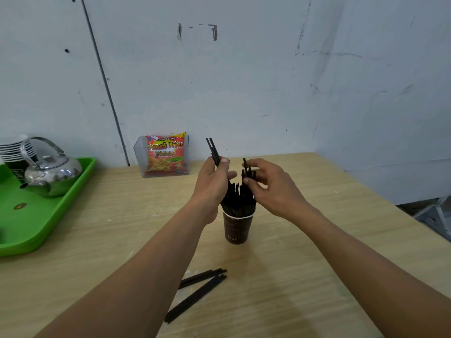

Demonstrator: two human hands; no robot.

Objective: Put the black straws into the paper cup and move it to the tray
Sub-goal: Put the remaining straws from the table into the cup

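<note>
A dark brown paper cup (pixel 235 228) printed "latte" stands upright mid-table, filled with a bundle of black straws (pixel 238 198). My left hand (pixel 213 184) hovers over the cup's left side and grips two black straws that stick up past its fingers. To the right of the bundle, my right hand (pixel 271 185) pinches the tops of a few straws standing in the cup. Several loose black straws (pixel 197 289) lie flat on the table in front of the cup, partly under my left forearm. The green tray (pixel 36 228) sits at the table's left edge.
On the tray stand a steel kettle (pixel 52 173) and a stack of paper cups (pixel 14 152). A clear box holding a French Fries snack bag (pixel 166 154) stands against the back wall. The table's right edge drops off near the corner.
</note>
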